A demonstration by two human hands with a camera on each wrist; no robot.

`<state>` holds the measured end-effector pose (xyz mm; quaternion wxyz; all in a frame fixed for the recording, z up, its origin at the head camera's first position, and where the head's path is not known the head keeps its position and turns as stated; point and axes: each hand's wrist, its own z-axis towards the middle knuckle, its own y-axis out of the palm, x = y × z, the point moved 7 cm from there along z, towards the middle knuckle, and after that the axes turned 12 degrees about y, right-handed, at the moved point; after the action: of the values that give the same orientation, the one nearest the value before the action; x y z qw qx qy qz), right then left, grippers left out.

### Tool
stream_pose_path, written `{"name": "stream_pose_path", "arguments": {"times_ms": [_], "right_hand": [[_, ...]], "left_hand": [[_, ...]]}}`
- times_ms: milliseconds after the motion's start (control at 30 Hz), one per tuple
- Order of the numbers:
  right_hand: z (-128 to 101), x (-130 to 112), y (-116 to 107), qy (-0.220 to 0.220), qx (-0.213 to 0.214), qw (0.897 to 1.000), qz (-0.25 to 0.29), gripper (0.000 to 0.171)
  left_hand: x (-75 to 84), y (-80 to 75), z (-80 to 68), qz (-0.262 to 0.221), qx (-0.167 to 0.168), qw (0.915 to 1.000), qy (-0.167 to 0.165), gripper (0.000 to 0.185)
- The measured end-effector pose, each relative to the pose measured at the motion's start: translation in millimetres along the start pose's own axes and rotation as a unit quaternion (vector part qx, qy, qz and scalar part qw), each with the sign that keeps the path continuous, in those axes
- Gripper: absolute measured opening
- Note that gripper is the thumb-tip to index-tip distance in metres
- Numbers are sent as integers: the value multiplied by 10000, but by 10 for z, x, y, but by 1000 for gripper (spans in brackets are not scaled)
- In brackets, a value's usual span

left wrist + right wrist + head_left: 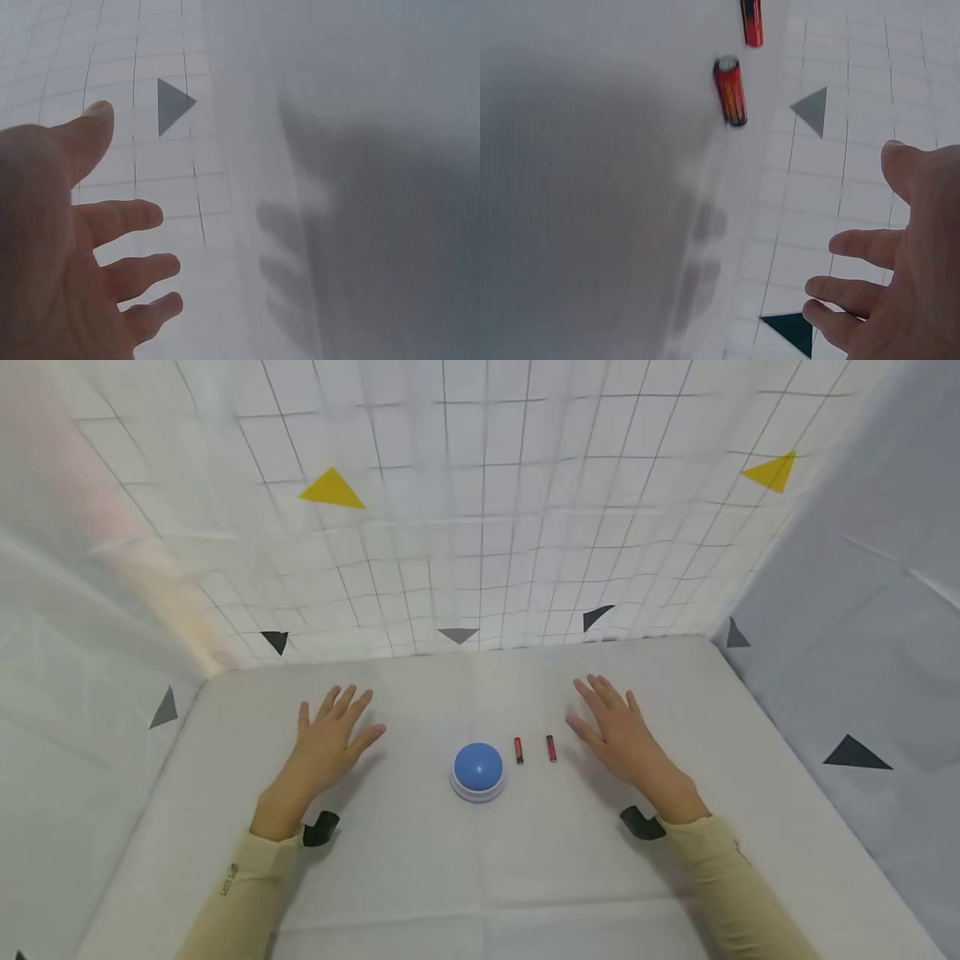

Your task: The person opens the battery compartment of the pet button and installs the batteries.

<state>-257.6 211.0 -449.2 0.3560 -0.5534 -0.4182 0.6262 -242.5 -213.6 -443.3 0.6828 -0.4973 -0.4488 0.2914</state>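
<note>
My left hand [325, 750] hovers over the left part of the white table, fingers spread and holding nothing. On the other side my right hand [621, 739] is spread in the same way, its palm bare in the right wrist view. Between the hands sits a round blue dome [478, 767] on a white base, like a push button or tap light. Two small red-and-black batteries lie to its right: one battery [518, 751] beside the dome, the other battery [551, 748] nearest my right hand. Both batteries also show in the right wrist view, the closer battery [730, 91] whole.
A white sheet with a grid [480, 527] hangs behind the table, marked with yellow and dark triangles. Plain sheets close in the left side [67, 735] and the right side [847, 652]. Dark wrist-worn pieces [321, 829] stick out at both cuffs.
</note>
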Motion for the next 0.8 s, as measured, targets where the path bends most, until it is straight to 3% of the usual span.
{"name": "stream_pose_path", "arguments": {"times_ms": [233,500,800], "right_hand": [[-115,-268,113,-275,-118,9995,-52,70],[-322,-740,333,-1125,-371,9928,175,75],[-429,-914,476,-1403,-526,9887,97,80]], "left_hand": [[231,59,102,64,-70,9995,287,74],[509,174,149,94,-126,9980,612,73],[889,370,141,-4,-227,9935,1115,72]]}}
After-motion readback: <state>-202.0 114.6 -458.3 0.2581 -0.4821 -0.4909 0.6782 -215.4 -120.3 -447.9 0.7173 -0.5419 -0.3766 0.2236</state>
